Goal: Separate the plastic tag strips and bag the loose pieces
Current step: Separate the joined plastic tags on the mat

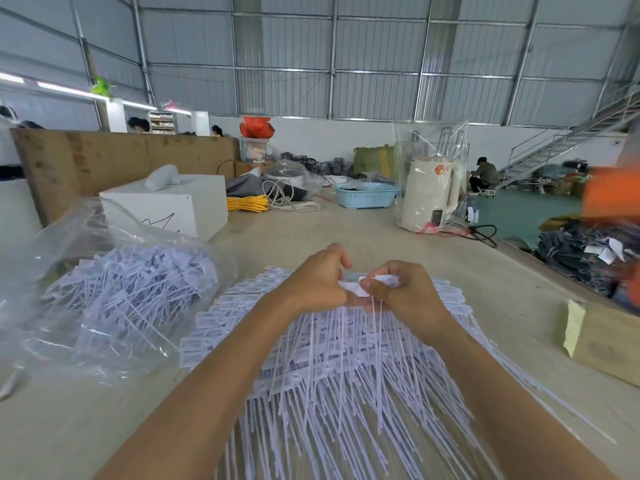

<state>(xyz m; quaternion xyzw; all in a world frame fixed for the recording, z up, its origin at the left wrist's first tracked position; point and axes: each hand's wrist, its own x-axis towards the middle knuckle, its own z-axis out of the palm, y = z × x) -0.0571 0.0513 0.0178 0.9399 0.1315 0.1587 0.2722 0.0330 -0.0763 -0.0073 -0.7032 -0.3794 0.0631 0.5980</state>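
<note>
White plastic tag strips [332, 368] lie fanned in a thick heap across the middle of the pale wooden table [346, 230], their flat heads pointing away from the person and their thin tails running back toward the near edge. Above the far end of the heap both hands meet: the left hand [317, 278] has its fingers curled in, gripping one end of a small white piece [363, 284], and the right hand [403, 289] pinches the other end between thumb and bent fingers, with a few thin tails hanging down from the grip. To the left, just beside the heap, a clear plastic bag [104, 285] slumps open, with loose tags [138, 282] piled inside; its crumpled skirt spreads toward the table's left edge. A white box [173, 206] stands behind the bag. On the right, bare tabletop runs from the heap out to a cardboard box [609, 341] near the table's right edge. Farther back there is open tabletop before a blue basket [367, 195], a yellow coil of cord [247, 203] and a cream kettle [429, 195] wrapped in clear film
</note>
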